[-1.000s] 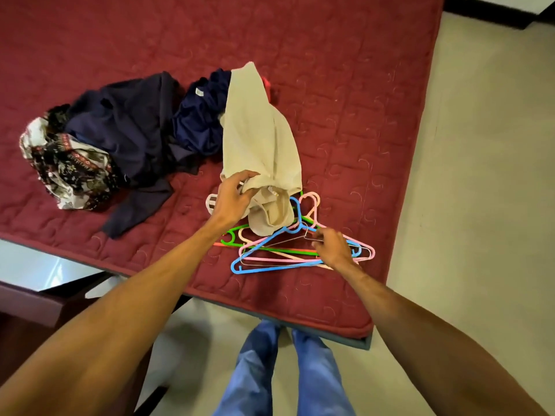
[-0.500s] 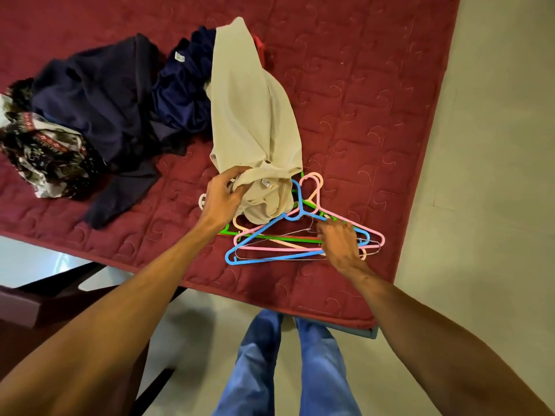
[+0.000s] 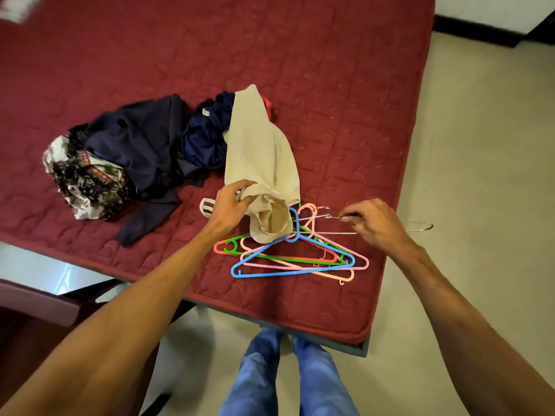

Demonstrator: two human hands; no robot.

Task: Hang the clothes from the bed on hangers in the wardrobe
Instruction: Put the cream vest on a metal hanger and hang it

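The beige garment [image 3: 261, 154] lay on the bed [image 3: 330, 85], its near end bunched in the left hand's [image 3: 229, 205] curled fingers. The right hand [image 3: 375, 223] pinched a wire hanger [image 3: 330, 233] just above the plastic hangers [image 3: 294, 273] piled beside it. Dark clothes [image 3: 144, 145] lay heaped further left

On the bed [image 3: 330, 85], a heap of clothes [image 3: 144, 145] lies left of the middle, toward the near edge. Touching its right side, a long garment [image 3: 258, 151] runs down toward the near edge, and its near end lies over the hooks of a stack of hangers [image 3: 294, 259]. That stack sits close to the near right corner. The left hand [image 3: 231, 205] grips the garment's near end. To its right, by the bed's right edge, the right hand [image 3: 372, 223] pinches a wire hanger [image 3: 330, 233] over the stack's hooks. The hanger's right tip reaches out over the floor [image 3: 480, 205].
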